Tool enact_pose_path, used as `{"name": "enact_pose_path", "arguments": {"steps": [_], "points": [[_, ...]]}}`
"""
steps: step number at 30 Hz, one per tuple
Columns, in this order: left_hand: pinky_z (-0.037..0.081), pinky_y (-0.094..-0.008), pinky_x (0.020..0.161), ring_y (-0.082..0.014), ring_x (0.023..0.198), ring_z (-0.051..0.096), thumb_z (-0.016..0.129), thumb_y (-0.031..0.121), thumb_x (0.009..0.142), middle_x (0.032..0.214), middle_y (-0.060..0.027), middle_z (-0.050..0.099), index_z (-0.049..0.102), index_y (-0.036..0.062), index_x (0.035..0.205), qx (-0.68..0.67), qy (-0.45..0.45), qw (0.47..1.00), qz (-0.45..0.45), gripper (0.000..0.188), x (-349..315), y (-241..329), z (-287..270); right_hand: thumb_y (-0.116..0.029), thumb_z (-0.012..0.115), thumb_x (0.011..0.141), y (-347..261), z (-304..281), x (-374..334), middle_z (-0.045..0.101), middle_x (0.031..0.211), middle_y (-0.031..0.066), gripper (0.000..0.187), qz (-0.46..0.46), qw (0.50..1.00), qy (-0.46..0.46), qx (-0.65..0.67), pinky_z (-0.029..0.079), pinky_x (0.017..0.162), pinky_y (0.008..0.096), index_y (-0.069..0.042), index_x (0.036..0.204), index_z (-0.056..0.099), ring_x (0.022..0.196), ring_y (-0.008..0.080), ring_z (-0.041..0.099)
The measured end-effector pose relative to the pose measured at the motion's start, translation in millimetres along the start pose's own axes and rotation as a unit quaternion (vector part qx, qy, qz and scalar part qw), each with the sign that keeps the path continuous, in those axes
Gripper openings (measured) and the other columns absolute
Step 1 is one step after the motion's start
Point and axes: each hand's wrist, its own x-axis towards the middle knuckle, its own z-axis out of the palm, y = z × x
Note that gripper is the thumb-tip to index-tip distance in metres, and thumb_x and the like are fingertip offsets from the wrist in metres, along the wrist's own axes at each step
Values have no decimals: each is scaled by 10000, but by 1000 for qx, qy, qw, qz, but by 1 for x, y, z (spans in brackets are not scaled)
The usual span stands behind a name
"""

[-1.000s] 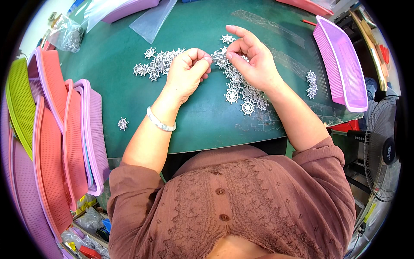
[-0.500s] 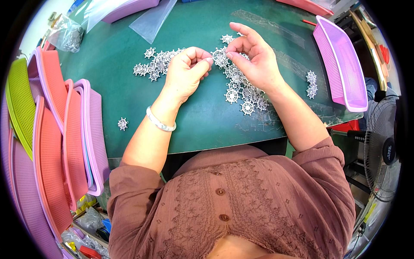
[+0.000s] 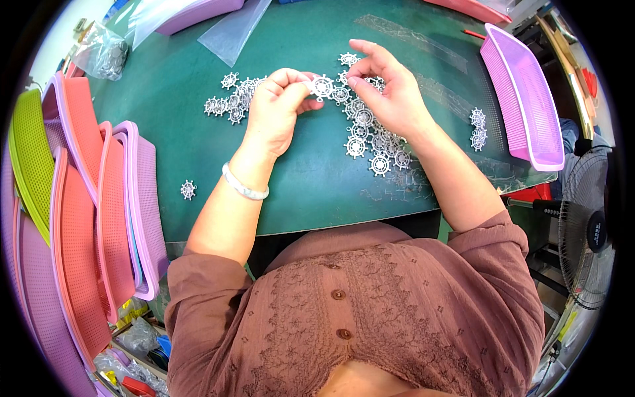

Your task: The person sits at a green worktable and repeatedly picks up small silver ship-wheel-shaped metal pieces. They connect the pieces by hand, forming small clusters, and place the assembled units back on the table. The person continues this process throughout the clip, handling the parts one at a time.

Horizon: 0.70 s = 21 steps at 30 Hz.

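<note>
The green table [image 3: 311,188] fills the top half; the brown shirt [image 3: 417,311] is at six o'clock from the view's centre. A stack of baskets [image 3: 79,258] stands at nine, a lilac basket [image 3: 508,99] at two, a fan [image 3: 597,231] at three, a clear bag [image 3: 106,53] at ten. The right hand [image 3: 393,96] is at one, half open, thumb and forefinger drawn close over the larger pile [image 3: 362,118]; I cannot tell whether they grip anything. The left hand [image 3: 272,112], at eleven, is curled nearly closed, pinching one silver wheel [image 3: 322,87] between thumb and fingers. Beyond it at eleven is the smaller pile [image 3: 239,96]. A pale bangle [image 3: 245,183] circles the left wrist. Two wheels [image 3: 477,129] lie at two; the held wheel is at twelve, a lone wheel [image 3: 188,190] at nine.
</note>
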Motion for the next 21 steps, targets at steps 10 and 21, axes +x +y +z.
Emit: {"name": "enact_pose_path", "arguments": {"steps": [10,21], "points": [[450,-224,590,-126,683,562,530,82,823,820,-52,599,539,44,919,121,32,989,-76,103,-1,3,-1,-85,659,705,-7,5,-4,624,1008,48,620,-48,961,-162,-220,312,958,404,-102,1277,419,1077,273,461],[464,-248,655,-87,663,539,592,81,769,804,-49,620,618,-6,944,379,11,925,14,197,1,-9,-3,-44,611,716,-6,5,-5,599,1042,71,572,-104,953,-182,-220,289,966,413,-109,1258,438,1037,280,485]]}}
